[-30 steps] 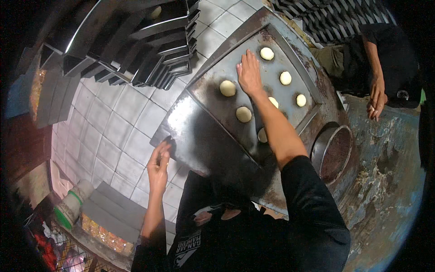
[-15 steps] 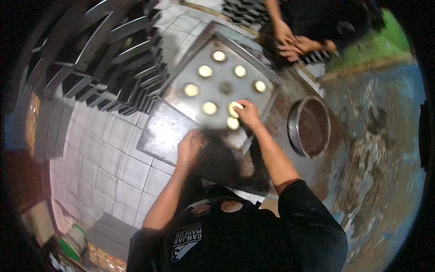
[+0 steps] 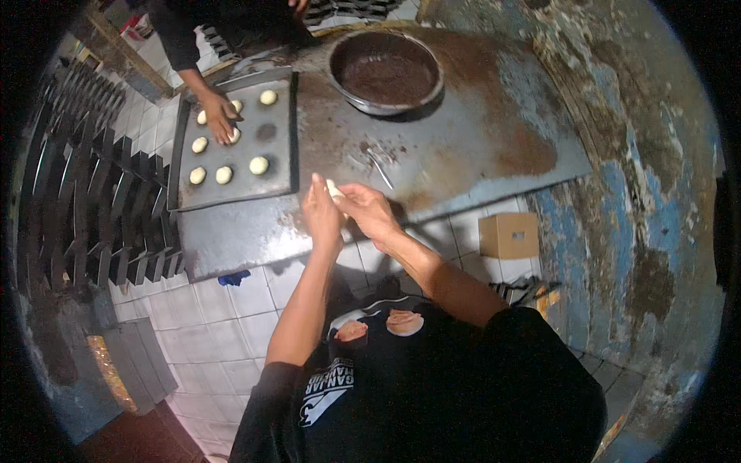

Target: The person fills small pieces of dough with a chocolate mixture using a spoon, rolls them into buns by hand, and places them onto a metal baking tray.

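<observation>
— So, what does the grip look like now?
— Both hands close together on one pale piece of dough [image 3: 334,188]. The left hand [image 3: 320,210] cups it from the left, thumb up; the right hand [image 3: 369,210] pinches it from the right. The fingers hide most of it.
— And what's different?
— Half a second ago the right hand is down at the tray, fingers on a ball, while the left is apart from it. Now they meet near the middle of the frame, above the table [image 3: 494,116]. That means the handling is in mid-air, between two hands, not on the tray.
— Where's the tray [image 3: 279,176]?
— Upper left, holding pale balls [image 3: 258,166] well apart. A dark round mark shows bare near its right side.
— Anyone else there?
— Yes, a co-worker's hand [image 3: 220,119] now reaches in from the top and touches a ball in the middle.
— Farther out?
— A bowl [image 3: 386,108] with something dark inside stands at upper centre. A thin metal tool [image 3: 380,168] lies below it among dark crumbs, and a box [image 3: 509,235] sits at right, beyond the table's edge.
</observation>
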`<state>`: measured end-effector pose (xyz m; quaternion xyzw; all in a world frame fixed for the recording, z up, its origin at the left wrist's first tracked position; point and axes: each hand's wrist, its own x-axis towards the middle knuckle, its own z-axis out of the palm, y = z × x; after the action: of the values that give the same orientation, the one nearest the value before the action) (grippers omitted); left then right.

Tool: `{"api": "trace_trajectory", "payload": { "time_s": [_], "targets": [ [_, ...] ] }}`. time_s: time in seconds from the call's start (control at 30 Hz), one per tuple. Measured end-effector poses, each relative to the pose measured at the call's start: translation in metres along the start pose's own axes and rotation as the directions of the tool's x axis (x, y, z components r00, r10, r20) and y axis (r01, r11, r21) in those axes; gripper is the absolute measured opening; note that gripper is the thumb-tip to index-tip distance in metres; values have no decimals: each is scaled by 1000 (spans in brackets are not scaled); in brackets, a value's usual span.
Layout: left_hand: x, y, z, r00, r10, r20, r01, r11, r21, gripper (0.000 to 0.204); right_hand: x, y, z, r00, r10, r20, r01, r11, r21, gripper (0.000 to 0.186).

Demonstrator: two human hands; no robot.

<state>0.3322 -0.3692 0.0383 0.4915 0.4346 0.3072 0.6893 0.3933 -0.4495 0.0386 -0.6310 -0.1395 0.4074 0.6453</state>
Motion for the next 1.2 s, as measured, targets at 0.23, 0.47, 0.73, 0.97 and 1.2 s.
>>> {"api": "trace_trajectory", "payload": {
  "time_s": [0.23,0.47,0.73,0.97,1.2],
  "targets": [
    [-13,-80,-50,936,-271,225,218,947,236,55,-26,-3,-43,968,-236,-89,207,944,-259,27],
    [-10,-79,-34,903,-300,308,252,950,186,34,42,30,-56,792,-576,203,588,630,-508,16],
    [89,8,0,898,-172,406,166,985,52,67,155,98,-104,976,-151,156,197,317,-928,19],
    [179,41,15,898,-120,423,-19,951,309,62,243,-92,-118,944,-312,111,192,243,-951,14],
    [240,31,51,917,-60,394,-89,933,349,68,333,-46,-144,989,91,113,100,138,-985,22]
  ]
}}
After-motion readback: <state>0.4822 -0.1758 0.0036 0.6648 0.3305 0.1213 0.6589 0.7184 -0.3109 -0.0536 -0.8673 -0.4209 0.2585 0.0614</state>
